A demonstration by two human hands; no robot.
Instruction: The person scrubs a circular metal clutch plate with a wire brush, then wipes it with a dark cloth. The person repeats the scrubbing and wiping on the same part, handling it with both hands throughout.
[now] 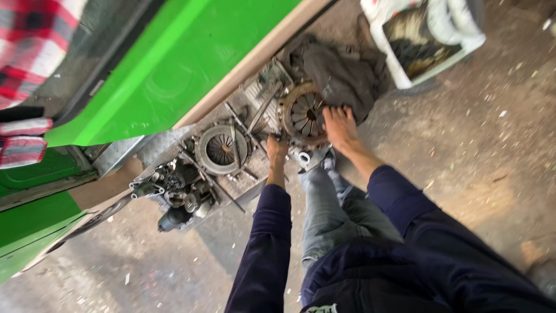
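A rusty round clutch cover point(301, 113) with spring fingers lies on a metal bench among engine parts. My right hand point(340, 126) is laid over its right rim, fingers curled onto the edge. At the cover's lower left rim, my left hand point(277, 148) is closed in a fist and seems to grip that edge. Both arms are in dark blue sleeves. A second, grey clutch plate point(221, 148) lies to the left, with metal bars across it.
A dark cloth point(341, 68) lies behind the cover. A white container point(425, 36) with dark contents stands on the concrete floor. A green vehicle body point(174, 64) borders the bench. A greasy engine assembly point(179, 194) sits at the bench end. Another person's plaid sleeve point(26, 52) is at top left.
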